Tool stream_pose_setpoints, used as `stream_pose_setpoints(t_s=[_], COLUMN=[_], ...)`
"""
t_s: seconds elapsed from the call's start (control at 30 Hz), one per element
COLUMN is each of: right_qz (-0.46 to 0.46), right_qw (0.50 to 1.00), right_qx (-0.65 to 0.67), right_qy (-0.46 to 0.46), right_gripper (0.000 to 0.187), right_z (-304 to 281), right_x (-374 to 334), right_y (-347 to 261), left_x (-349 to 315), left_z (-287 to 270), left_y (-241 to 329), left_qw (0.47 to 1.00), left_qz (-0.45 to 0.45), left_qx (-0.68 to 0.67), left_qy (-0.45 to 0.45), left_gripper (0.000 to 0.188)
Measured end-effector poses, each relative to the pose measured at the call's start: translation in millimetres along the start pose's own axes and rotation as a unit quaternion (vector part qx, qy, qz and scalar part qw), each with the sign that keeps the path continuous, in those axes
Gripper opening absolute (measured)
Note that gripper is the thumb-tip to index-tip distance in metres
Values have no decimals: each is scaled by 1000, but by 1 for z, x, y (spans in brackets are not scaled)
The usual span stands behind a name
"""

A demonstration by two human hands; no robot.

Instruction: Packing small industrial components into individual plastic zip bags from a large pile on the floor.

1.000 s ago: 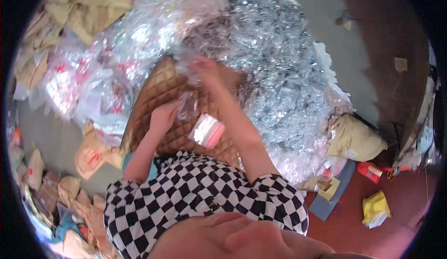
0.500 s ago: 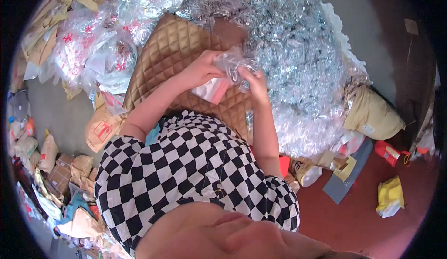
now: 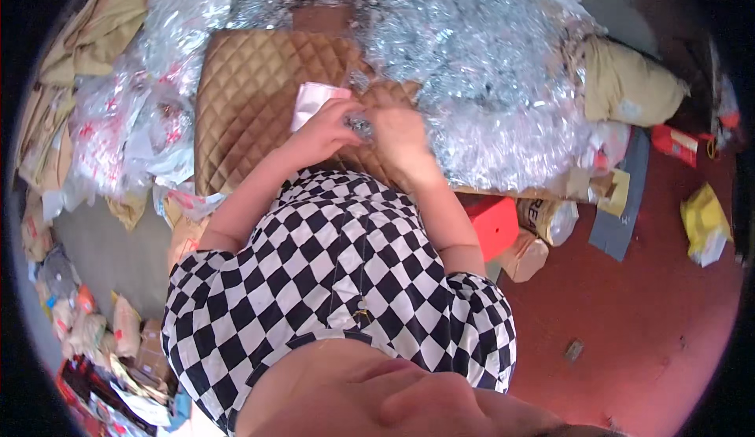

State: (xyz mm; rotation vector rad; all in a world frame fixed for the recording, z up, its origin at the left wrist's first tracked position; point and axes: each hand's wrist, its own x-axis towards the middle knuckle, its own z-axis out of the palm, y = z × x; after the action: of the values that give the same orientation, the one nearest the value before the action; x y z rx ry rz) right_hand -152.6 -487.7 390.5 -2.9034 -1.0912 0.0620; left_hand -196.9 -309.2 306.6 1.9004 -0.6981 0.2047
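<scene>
My left hand (image 3: 329, 128) is closed, with a small piece of crinkled clear plastic (image 3: 359, 126) at its fingertips. Just beyond its knuckles is a white and pink packet (image 3: 314, 100); whether the hand also touches it is hard to make out. Close by on the right, my right hand (image 3: 399, 129) is smeared by motion and its fingers do not show clearly. Both hands are over a brown quilted mat (image 3: 236, 107) in front of my chest.
A large heap of clear plastic pieces (image 3: 472, 67) lies beyond and right of the mat. Clear bags with red marks (image 3: 110, 130) are at the left. A red stool-like object (image 3: 494, 225), a tan sack (image 3: 629, 83) and a yellow packet (image 3: 705, 221) are on the right.
The view has turned. The white and pink packet, earlier below my hands, is now beyond my left hand. The clear plastic between my hands looks smaller, and my right hand is blurred.
</scene>
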Motion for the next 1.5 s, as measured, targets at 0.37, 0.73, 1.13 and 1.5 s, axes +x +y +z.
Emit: stream_pose_setpoints(t_s=[0.37, 0.73, 1.13, 1.5], right_qz=[70, -123, 391, -46], right_qw=[888, 983, 872, 995], right_qx=[378, 81, 35, 43], right_qy=[254, 111, 293, 73], right_gripper=[43, 17, 17, 41], right_z=[19, 18, 32, 158], right_x=[-14, -32, -117, 98], right_y=[21, 72, 251, 72], left_x=[35, 56, -63, -73], left_z=[31, 21, 65, 38], left_y=[-9, -17, -122, -122], left_qw=[1000, 999, 936, 963], left_qz=[9, 18, -185, -223], left_qx=[-17, -26, 299, 146], left_qy=[-2, -36, 23, -26], left_gripper=[23, 13, 46, 23])
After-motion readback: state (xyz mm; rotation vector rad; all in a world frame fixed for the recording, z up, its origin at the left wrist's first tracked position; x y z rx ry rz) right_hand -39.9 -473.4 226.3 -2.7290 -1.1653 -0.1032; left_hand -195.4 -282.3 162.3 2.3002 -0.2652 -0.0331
